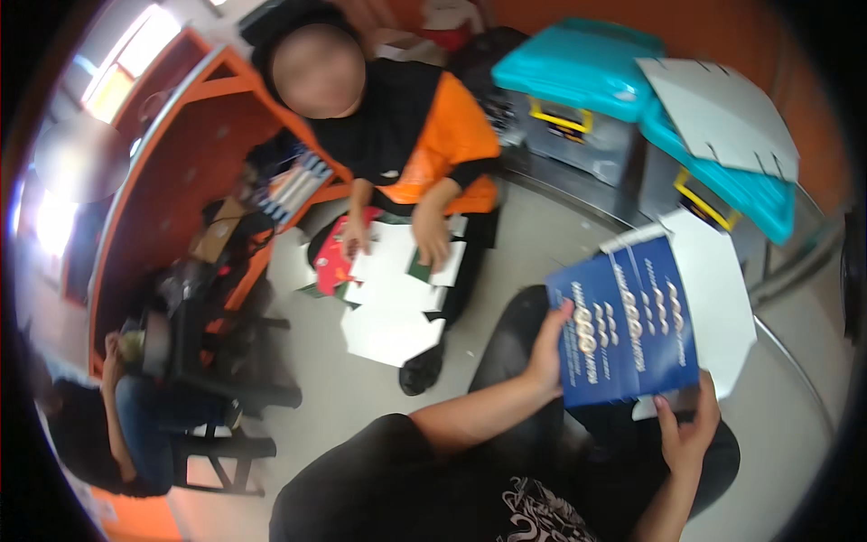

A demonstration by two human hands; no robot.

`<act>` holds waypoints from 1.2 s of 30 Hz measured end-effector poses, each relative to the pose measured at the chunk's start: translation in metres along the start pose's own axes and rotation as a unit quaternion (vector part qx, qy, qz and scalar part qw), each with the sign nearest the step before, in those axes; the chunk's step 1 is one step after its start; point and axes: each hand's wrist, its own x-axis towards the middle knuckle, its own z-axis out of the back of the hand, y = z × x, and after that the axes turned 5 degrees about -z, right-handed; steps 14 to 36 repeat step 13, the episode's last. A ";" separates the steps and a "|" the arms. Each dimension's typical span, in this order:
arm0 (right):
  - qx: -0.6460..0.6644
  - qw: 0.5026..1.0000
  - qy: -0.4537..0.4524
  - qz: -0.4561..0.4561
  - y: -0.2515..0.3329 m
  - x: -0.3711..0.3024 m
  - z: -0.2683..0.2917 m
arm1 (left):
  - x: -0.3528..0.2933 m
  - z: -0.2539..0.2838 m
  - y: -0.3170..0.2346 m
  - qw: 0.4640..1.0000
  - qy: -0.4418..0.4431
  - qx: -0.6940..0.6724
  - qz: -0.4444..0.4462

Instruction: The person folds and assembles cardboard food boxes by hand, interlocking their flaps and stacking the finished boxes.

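Note:
Over my lap is a dark blue printed carton blank point(628, 325), with white flaps point(718, 298) reaching out past its right and upper edges. My left hand point(545, 357) grips its left edge, thumb on the printed face and fingers hidden behind. At the lower right corner, my right hand point(691, 425) closes on the card, its thumb beside a small white tab below the edge. Whether the white flaps are one piece with the blue panel, I cannot tell.
Opposite me a person in black and orange point(397, 135) handles a white unfolded carton point(393, 334) with red and green parts. Turquoise-lidded clear bins point(578, 72) stand back right, a white flat carton point(722, 113) on one. Another person sits by a black stool point(226, 447) at left.

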 end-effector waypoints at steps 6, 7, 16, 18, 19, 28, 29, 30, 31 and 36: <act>0.022 0.999 -0.022 0.034 -0.010 0.004 -0.023 | -0.006 0.010 -0.017 1.000 0.008 0.011 -0.017; 0.020 0.999 -0.022 0.035 -0.011 0.003 -0.023 | -0.006 0.009 -0.018 0.999 0.004 0.031 -0.020; 0.001 0.999 -0.033 0.027 -0.011 0.001 -0.022 | 0.000 0.012 -0.014 1.000 0.015 -0.011 -0.012; 0.001 0.999 -0.033 0.027 -0.011 0.001 -0.022 | 0.000 0.012 -0.014 1.000 0.015 -0.011 -0.012; 0.001 0.999 -0.033 0.027 -0.011 0.001 -0.022 | 0.000 0.012 -0.014 1.000 0.015 -0.011 -0.012; 0.001 0.999 -0.033 0.027 -0.011 0.001 -0.022 | 0.000 0.012 -0.014 1.000 0.015 -0.011 -0.012; 0.001 0.999 -0.033 0.027 -0.011 0.001 -0.022 | 0.000 0.012 -0.014 1.000 0.015 -0.011 -0.012; 0.001 0.999 -0.033 0.027 -0.011 0.001 -0.022 | 0.000 0.012 -0.014 1.000 0.015 -0.011 -0.012; 0.001 0.999 -0.033 0.027 -0.011 0.001 -0.022 | 0.000 0.012 -0.014 1.000 0.015 -0.011 -0.012; 0.001 0.999 -0.033 0.027 -0.011 0.001 -0.022 | 0.000 0.012 -0.014 1.000 0.015 -0.011 -0.012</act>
